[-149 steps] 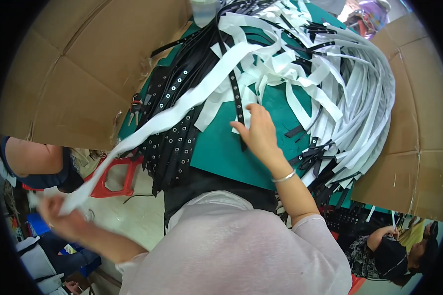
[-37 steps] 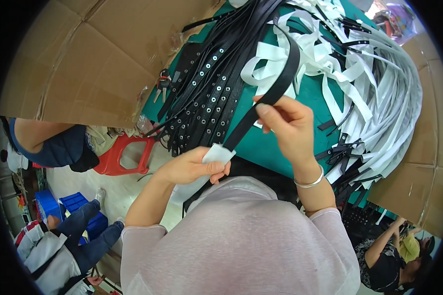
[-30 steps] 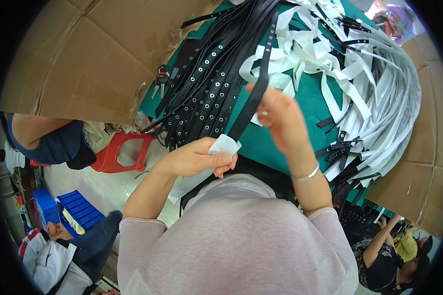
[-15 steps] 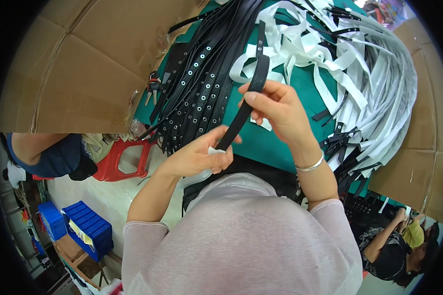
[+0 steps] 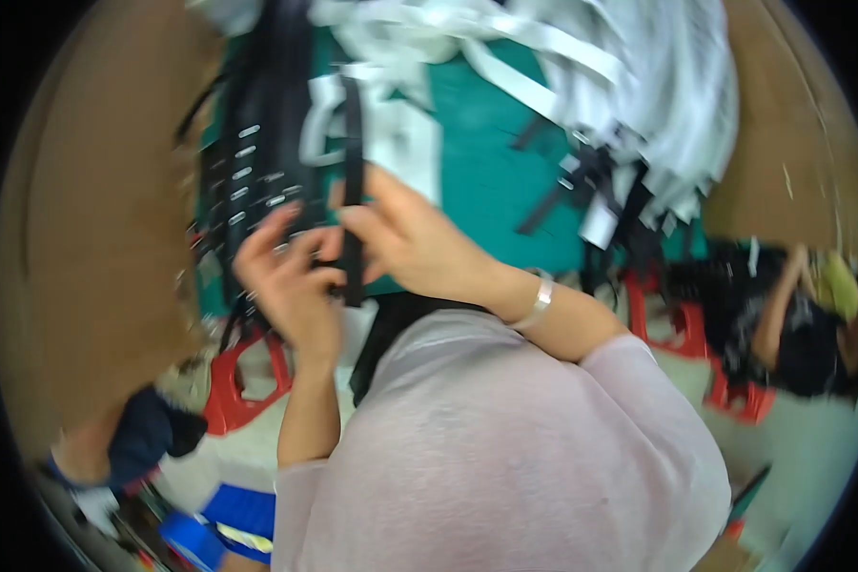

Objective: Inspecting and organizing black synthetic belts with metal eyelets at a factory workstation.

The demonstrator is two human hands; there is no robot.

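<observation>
A black belt strap (image 5: 354, 143) hangs almost straight up and down in front of me, over the table. My right hand (image 5: 415, 234) pinches it at mid-length between thumb and fingers, with a silver bangle on that wrist. Beside the strap's lower part is my left hand (image 5: 291, 281), its fingers spread and blurred by motion. Those fingertips reach the strap's edge; whether they touch it I cannot tell. Behind the hands lie black straps with metal eyelets (image 5: 243, 172) and loose white strips (image 5: 410, 153) on the green table (image 5: 486, 191).
Grey-white bundled straps (image 5: 677, 86) with black ends cover the right of the table. Cardboard (image 5: 114, 191) stands on the left, more cardboard (image 5: 791, 133) on the right. Red stools (image 5: 243, 381) and a blue crate (image 5: 243, 510) are below. Another person (image 5: 801, 329) sits at right.
The view has swung, and both hands with the strap appear further left. My left hand's fingers have spread away from the strap's lower end; the strap now hangs more upright.
</observation>
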